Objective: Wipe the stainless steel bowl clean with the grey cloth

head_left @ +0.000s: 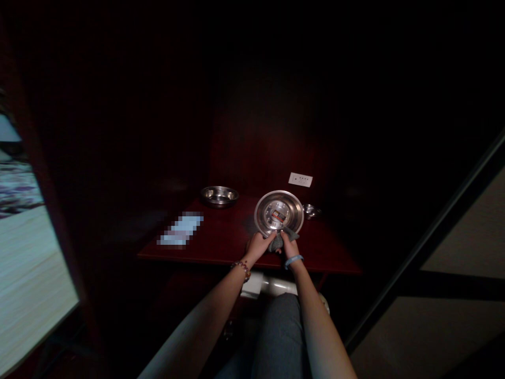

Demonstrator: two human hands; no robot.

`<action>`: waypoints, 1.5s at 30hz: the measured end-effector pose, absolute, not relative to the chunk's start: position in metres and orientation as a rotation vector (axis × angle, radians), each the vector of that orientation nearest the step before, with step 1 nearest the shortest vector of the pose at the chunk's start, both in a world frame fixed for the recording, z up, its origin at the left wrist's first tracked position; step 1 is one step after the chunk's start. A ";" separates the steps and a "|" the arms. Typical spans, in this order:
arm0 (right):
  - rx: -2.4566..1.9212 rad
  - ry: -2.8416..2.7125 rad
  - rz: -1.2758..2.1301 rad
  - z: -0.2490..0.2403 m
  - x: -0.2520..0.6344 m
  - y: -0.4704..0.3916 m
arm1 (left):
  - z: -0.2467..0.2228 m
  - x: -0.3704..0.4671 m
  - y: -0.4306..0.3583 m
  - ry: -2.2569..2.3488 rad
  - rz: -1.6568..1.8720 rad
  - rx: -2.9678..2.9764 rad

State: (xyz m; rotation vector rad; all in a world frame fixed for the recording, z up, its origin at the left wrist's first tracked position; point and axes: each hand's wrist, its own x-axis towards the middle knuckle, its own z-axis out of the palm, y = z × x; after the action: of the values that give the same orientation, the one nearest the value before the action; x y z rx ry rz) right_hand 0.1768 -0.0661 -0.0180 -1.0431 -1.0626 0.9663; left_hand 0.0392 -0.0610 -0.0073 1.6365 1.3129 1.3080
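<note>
A shiny metal basin (266, 208) with a dark and red label inside is tilted up above the dark red shelf (221, 245). My left hand (259, 246) is closed on its near rim, thumb on the inner side. Close beside it, my right hand (290, 245) is closed round a grey cloth (276, 242), which lies against the same rim. The fingers under the basin are mostly hidden.
At the back left of the shelf sits another metal bowl (220, 196), and a small metal bowl (312, 211) is partly behind the basin. A blurred pale item (181, 230) lies at front left. A white socket plate (300, 179) is on the back wall.
</note>
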 end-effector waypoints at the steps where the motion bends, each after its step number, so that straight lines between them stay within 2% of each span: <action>1: -1.043 -1.061 0.965 -0.018 0.177 -0.066 | -0.007 0.039 -0.062 1.317 1.289 1.666; 20: -1.055 -1.077 0.943 -0.013 0.174 -0.070 | -0.007 0.043 -0.058 1.152 1.461 1.609; 45: -1.004 -1.121 0.950 -0.015 0.175 -0.068 | -0.012 0.040 -0.052 1.263 1.672 1.440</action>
State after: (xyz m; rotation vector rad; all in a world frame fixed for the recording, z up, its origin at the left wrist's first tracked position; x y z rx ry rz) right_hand 0.1751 -0.0681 -0.0150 -1.0037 -1.1211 0.9500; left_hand 0.0403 -0.0523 -0.0119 1.4404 1.2627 1.6719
